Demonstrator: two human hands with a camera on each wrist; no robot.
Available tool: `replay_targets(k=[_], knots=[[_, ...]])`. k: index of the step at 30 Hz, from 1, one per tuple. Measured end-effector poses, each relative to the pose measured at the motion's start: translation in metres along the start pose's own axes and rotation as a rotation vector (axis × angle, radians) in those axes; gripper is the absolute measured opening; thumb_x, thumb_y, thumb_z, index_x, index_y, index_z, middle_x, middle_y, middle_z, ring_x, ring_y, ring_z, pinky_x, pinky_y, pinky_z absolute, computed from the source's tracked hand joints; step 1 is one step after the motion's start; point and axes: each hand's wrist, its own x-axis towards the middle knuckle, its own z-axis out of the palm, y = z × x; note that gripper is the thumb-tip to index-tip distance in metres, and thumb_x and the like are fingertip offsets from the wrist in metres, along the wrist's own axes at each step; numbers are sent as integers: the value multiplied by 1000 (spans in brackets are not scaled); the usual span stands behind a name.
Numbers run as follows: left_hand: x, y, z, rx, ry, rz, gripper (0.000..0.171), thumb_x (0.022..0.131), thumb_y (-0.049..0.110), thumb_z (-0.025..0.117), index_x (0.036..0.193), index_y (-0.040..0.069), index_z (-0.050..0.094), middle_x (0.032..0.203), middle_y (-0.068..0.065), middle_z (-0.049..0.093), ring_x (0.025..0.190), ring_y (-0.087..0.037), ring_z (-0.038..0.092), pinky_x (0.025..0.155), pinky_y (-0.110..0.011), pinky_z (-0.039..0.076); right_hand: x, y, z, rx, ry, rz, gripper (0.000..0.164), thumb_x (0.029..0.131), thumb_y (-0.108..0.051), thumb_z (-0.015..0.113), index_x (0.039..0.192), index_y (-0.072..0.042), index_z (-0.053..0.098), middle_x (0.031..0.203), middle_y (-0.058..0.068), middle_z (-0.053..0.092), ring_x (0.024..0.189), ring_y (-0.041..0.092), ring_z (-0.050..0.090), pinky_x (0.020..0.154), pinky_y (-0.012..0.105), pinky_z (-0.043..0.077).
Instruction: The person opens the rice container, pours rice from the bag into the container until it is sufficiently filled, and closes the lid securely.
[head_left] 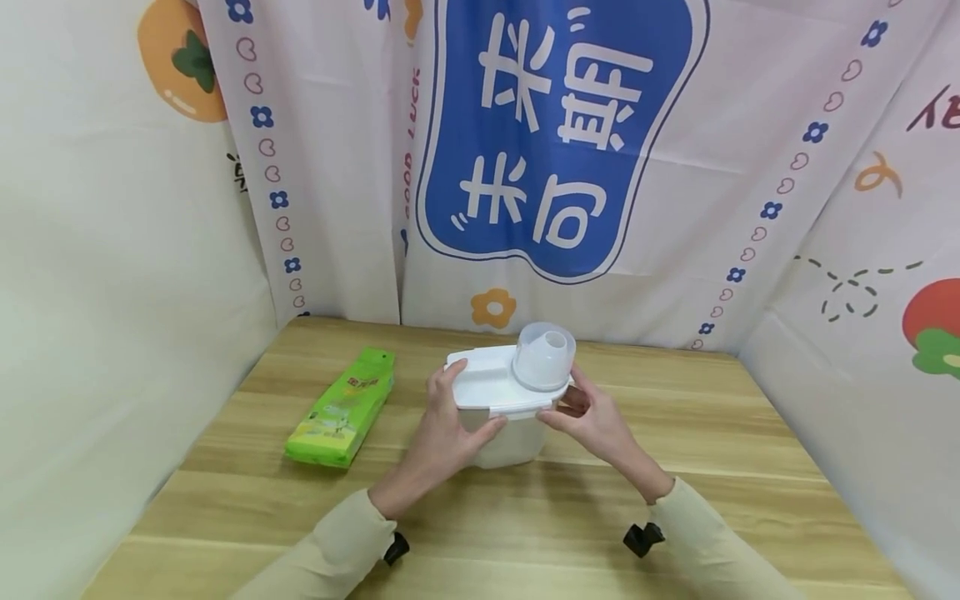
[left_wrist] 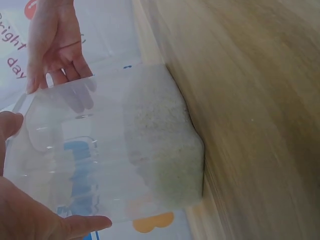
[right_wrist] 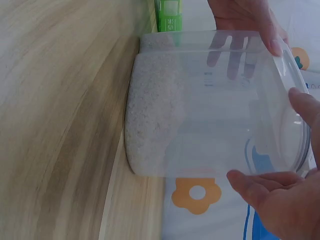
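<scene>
A clear plastic rice container [right_wrist: 220, 110] stands upright on the table, its lower part filled with pale grains of rice [right_wrist: 155, 105]. A white lid [head_left: 480, 382] covers its top, with a clear measuring cup [head_left: 542, 358] seated on the lid's right side. My left hand [head_left: 452, 421] grips the container by its left upper edge, thumb at the front of the rim. On the opposite side my right hand [head_left: 592, 417] holds the lid's right edge, thumb on the front rim and fingers around the side. The left wrist view also shows fingers along the see-through wall.
To the left of the container lies a green packet [head_left: 345, 408] on the wood-grain table [head_left: 675, 500]. Printed cloth [head_left: 337, 167] hangs behind the table and along both sides.
</scene>
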Motion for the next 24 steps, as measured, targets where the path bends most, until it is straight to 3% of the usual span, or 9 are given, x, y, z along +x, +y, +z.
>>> replay_targets(k=[2, 9, 16, 21, 24], knots=[[1, 1, -1, -15, 0, -21, 100, 76, 31, 85, 149, 12, 20, 147, -22, 28, 129, -37, 46, 106, -49, 45, -2, 1, -4, -4, -10, 6, 83, 89, -17, 73, 156, -12, 24, 140, 25, 54, 120, 38, 60, 86, 29, 57], [3, 1, -4, -47, -14, -73, 99, 72, 33, 88, 147, 15, 25, 146, -18, 33, 128, -35, 47, 104, -51, 46, -2, 4, -20, 163, -71, 37, 56, 106, -25, 43, 154, -3, 25, 150, 28, 39, 125, 33, 56, 92, 44, 55], [5, 0, -8, -76, -45, -84, 99, 71, 33, 88, 147, 18, 26, 145, -17, 34, 127, -32, 46, 102, -51, 46, 5, 3, -25, 151, -79, 25, 54, 107, -31, 38, 150, 1, 33, 144, 29, 45, 111, 4, 62, 91, 42, 56], [6, -3, -11, -100, -54, -62, 97, 72, 32, 88, 146, 18, 27, 144, -16, 36, 125, -31, 45, 101, -52, 46, 12, 4, -25, 174, -76, 29, 56, 108, -35, 35, 147, 5, 37, 143, 27, 46, 115, 1, 59, 91, 38, 56], [7, -7, -12, -113, -61, -50, 95, 73, 31, 87, 146, 20, 27, 145, -14, 37, 125, -29, 45, 101, -51, 46, 17, 3, -24, 216, -76, 58, 62, 107, -41, 33, 146, 7, 36, 146, 26, 42, 128, 11, 53, 93, 35, 56]])
